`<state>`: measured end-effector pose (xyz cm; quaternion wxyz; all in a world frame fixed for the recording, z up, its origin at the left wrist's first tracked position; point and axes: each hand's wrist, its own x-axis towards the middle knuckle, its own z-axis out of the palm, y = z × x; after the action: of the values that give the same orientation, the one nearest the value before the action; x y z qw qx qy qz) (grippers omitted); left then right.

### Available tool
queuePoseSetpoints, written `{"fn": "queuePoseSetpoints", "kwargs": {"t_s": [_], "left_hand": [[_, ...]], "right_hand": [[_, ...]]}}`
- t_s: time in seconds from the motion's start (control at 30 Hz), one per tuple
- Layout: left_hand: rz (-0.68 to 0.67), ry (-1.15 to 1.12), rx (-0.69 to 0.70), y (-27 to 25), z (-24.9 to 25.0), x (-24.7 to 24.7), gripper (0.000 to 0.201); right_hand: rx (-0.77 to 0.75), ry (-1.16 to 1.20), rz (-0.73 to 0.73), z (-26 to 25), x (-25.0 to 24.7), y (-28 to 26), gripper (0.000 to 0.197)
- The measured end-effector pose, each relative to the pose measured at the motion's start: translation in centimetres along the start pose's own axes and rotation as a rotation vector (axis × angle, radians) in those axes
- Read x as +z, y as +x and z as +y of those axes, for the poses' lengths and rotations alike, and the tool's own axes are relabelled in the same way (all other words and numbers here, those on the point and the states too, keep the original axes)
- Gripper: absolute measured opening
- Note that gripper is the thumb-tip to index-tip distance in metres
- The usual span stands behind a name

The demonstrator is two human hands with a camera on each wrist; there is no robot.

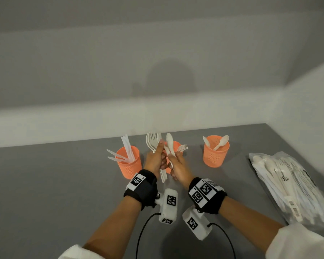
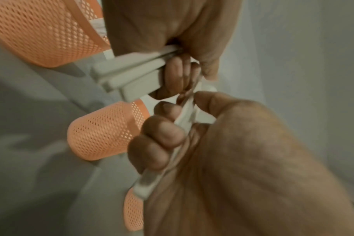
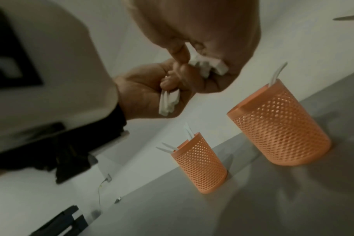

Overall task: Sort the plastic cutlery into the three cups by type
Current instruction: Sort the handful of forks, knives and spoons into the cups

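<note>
Three orange mesh cups stand in a row on the grey table. The left cup holds knives, the right cup holds two spoons, and the middle cup, mostly hidden behind my hands, shows a fork. My left hand grips a bundle of white forks upright above the table, their handles sticking out below the fist. My right hand touches it and pinches a white spoon together with other handles. Both hands hover in front of the middle cup.
A clear plastic bag of white cutlery lies at the table's right edge. Behind the cups a white wall runs along the table's back edge. Cables trail from the wrist cameras near the front. Grey tabletop spreads to the left.
</note>
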<state>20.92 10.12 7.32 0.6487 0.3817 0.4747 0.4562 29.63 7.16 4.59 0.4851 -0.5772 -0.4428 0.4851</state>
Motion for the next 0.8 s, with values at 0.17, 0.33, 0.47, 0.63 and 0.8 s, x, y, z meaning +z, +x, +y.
{"fn": "queuePoseSetpoints", "kwargs": {"t_s": [0.17,0.33,0.47,0.63,0.8], "left_hand": [[-0.032,0.007,0.004,-1.4,-0.3,0.0,0.045],[0.025,0.062,0.015,-1.1,-1.0,0.0,0.041],[0.058,0.046,-0.024,-0.4,-1.2,0.0,0.03],[0.118,0.077,-0.01,0.6,-2.2,0.3,0.037],[0.144,-0.054,-0.075,2.0,-3.1,-0.2,0.028]], "right_hand": [[-0.061,0.057,0.082,1.1,0.0,1.1,0.007],[-0.043,0.05,0.012,1.3,0.2,0.5,0.016],[-0.081,0.028,0.008,1.2,0.0,0.0,0.022],[-0.053,-0.11,0.04,2.0,-1.1,0.4,0.011],[-0.048,-0.091,0.148,1.8,-4.3,0.4,0.015]]}}
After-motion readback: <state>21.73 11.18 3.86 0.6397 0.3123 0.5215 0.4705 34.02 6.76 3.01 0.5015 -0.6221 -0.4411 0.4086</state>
